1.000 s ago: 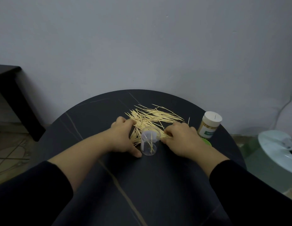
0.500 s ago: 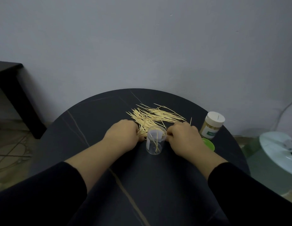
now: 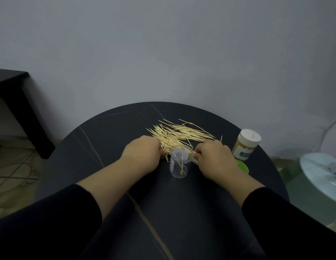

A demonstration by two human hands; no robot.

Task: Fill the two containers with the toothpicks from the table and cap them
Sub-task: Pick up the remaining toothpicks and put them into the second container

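A heap of loose toothpicks (image 3: 182,133) lies on the round black table (image 3: 111,139). In front of it stands a clear open container (image 3: 179,165) with a few toothpicks upright inside. My left hand (image 3: 142,155) is curled over the heap's near edge, left of the container, gripping toothpicks. My right hand (image 3: 214,156) is curled just right of the container's rim and pinches toothpicks there. A second container (image 3: 245,146), full and closed with a white cap, stands at the right. A green cap (image 3: 243,166) lies beside it, partly hidden by my right hand.
A dark side table (image 3: 11,87) stands at the far left against the grey wall. A white round object (image 3: 322,173) sits on the floor to the right of the table. Cables lie on the floor at the left.
My left hand left the clear container's side and moved up onto the toothpick heap, fingers curling in. My right hand stayed by the container's rim.
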